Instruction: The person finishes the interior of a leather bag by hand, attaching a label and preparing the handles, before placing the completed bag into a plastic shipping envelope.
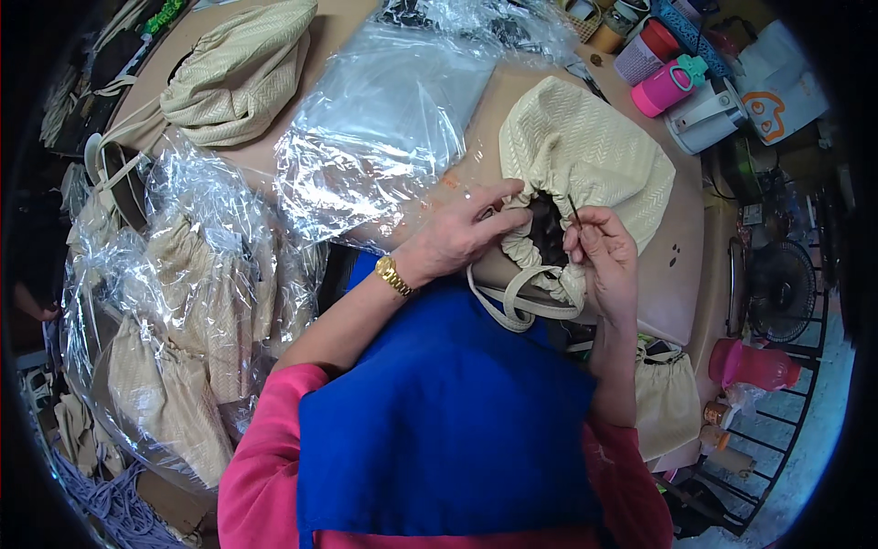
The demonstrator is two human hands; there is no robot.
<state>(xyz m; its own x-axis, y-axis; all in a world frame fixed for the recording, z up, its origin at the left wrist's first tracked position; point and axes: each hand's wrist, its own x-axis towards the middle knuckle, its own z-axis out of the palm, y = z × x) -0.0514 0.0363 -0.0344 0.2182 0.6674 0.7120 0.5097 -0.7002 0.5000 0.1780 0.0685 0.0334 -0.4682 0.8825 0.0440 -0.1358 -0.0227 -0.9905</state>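
Note:
A cream woven-pattern drawstring bag [594,156] lies on the table in front of me, its gathered mouth toward me and dark inside. My left hand [476,229], with a gold watch [393,274] on the wrist, grips the left side of the gathered rim with bent fingers. At the opposite side of the opening, my right hand [604,252] pinches a thin dark strand [574,209] between thumb and fingers. Whether it is cord or a slim tool cannot be made out. Cream straps [512,306] hang from the bag's near edge.
Another cream bag [238,78] sits at the far left. Clear plastic sleeves [393,101] cover the table's middle; several wrapped bags [210,302] are piled at left. Bottles [668,87] and a white jug [704,114] stand far right, a pink bottle [754,364] at right.

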